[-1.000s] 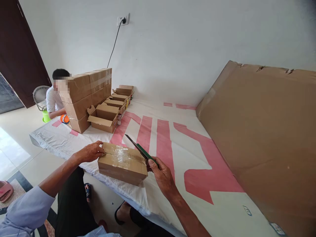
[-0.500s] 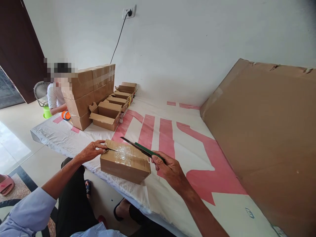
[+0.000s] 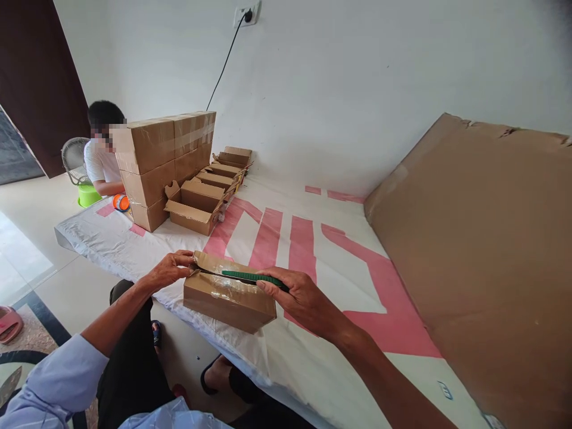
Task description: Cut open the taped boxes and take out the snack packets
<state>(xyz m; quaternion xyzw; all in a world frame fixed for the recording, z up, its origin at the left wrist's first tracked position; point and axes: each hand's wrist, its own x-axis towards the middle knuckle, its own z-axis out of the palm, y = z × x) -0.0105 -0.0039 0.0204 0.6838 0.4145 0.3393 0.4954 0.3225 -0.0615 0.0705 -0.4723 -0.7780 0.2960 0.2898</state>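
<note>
A taped cardboard box (image 3: 227,304) lies near the front edge of the cloth-covered table (image 3: 250,369). My left hand (image 3: 170,271) grips its left end, fingers closed on the corner by the gap between the top flaps. In my right hand (image 3: 299,298) is a green utility knife (image 3: 250,276), held low along the box's top seam. Its blade is hidden, seemingly down in the slit. Clear tape on the top shines in pieces on both sides of the seam.
Stacked closed boxes (image 3: 152,173) stand at the back left, beside a row of open boxes (image 3: 192,208). Behind the stack sits a person (image 3: 100,161) near an orange round object (image 3: 120,202). A large cardboard sheet (image 3: 482,250) leans on the right.
My right hand has brought the utility knife down from above the box onto its top seam, and the blade has gone out of sight. My left hand keeps its hold on the box.
</note>
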